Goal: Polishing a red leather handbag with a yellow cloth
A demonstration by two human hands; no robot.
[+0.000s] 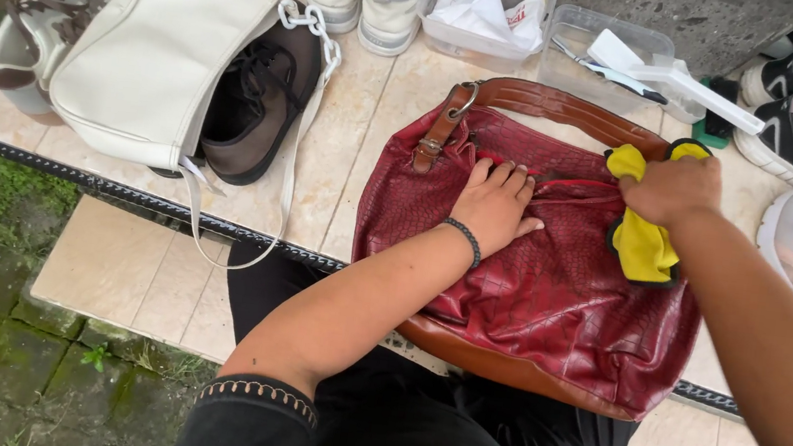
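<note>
Here, the red handbag [548, 302] is laid on the tiled ledge [369, 119], pressed flat by the open left hand [494, 205]. At three o'clock, a yellow cloth [641, 243] is clenched in the right hand [673, 186]. The bag seems soft, floppy; its brown strap [552, 103] gives the firmest hold.

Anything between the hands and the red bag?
Left hand lies flat on the red bag, nothing between. Right hand presses a yellow cloth onto it, so the cloth sits between that hand and the bag.
</note>
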